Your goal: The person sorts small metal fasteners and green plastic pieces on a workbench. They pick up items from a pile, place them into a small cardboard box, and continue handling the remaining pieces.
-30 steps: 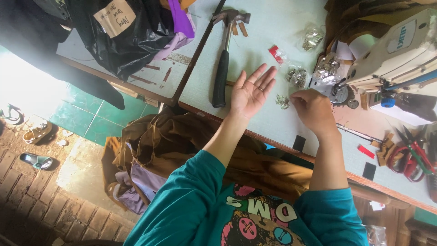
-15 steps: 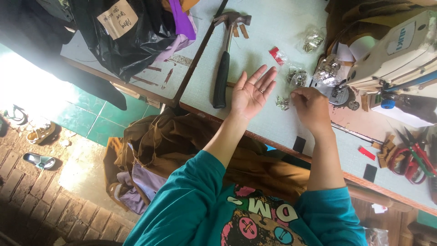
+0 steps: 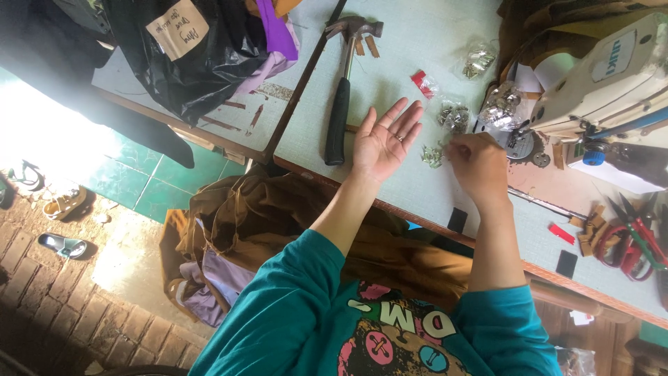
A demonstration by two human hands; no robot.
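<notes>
Left hand [image 3: 385,137] flat, palm up, fingers spread over tabletop [image 3: 390,69]; right hand [image 3: 476,163] curled, fingertips pinching at small metal pieces [image 3: 433,155] lying between hands; hammer [image 3: 341,97] beside left

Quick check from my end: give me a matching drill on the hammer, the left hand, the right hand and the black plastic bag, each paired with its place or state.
Things:
1. hammer
2. left hand
3. right hand
4. black plastic bag

Places or states:
A. palm up, fingers spread, open above the table
B. closed, fingertips at the small metal pieces
C. on the far table, with a paper label on it
D. lying flat beside the open palm, black grip toward the table edge

Pairs: 1-D, 2-A, 3-B, 4-C
</notes>
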